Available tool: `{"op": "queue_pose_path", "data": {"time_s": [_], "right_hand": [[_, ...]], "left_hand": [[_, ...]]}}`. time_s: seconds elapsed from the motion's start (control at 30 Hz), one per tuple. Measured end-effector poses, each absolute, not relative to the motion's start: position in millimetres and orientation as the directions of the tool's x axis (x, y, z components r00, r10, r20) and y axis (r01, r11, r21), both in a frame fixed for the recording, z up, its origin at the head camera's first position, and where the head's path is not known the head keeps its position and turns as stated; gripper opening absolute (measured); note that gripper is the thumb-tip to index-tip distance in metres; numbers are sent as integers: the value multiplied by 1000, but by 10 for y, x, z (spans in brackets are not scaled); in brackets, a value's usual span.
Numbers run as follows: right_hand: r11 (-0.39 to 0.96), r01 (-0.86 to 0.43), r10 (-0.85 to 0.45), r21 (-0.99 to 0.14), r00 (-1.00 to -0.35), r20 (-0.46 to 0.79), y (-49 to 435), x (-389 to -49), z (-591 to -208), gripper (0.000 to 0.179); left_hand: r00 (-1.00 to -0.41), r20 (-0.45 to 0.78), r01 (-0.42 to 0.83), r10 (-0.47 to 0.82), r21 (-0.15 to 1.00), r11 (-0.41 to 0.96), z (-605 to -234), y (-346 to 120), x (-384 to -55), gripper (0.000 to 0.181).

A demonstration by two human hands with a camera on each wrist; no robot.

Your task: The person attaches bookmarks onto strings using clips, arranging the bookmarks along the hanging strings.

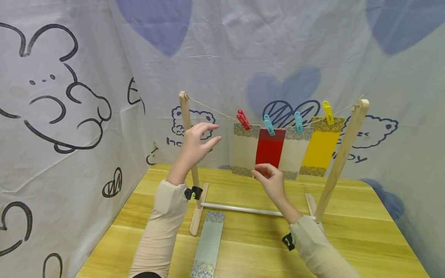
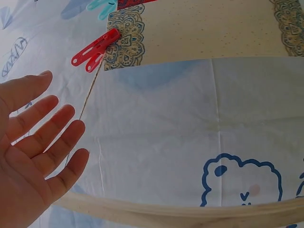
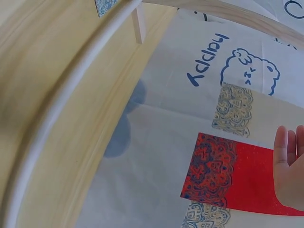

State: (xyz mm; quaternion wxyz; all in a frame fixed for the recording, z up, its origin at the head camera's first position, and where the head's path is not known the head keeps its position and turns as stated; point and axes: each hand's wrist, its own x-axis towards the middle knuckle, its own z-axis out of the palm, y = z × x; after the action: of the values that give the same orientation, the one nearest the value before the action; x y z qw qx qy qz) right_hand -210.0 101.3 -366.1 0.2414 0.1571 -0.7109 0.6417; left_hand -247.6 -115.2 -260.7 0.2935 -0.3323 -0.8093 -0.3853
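My left hand is raised beside the rack's left post, its fingers spread and holding nothing. Close to it runs a string, with a red clothespin clipping a cream paper strip with lace-patterned ends. In front of the lower part of a red strip is my right hand, fingers relaxed, nothing in them. A blue clothespin holds that red strip. Further right hang another cream strip under a second blue clothespin and a yellow strip under a yellow clothespin.
Two wooden posts, left and right, carry the string, with a white bar joining them low down. A pale grey-green strip lies on the wooden table. Printed cloth hangs behind.
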Motion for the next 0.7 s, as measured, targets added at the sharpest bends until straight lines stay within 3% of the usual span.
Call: {"op": "queue_pose_path", "data": {"time_s": [0.23, 0.7], "right_hand": [[130, -527, 98, -840, -836, 539, 992, -2071, -3721, 13], [111, -504, 91, -856, -853, 514, 994, -2081, -3885, 15]], "left_hand": [[-617, 739, 747, 272, 440, 497, -2758, -1266, -2418, 26], [-700, 683, 675, 206, 541, 501, -3098, -1491, -2299, 26]]}}
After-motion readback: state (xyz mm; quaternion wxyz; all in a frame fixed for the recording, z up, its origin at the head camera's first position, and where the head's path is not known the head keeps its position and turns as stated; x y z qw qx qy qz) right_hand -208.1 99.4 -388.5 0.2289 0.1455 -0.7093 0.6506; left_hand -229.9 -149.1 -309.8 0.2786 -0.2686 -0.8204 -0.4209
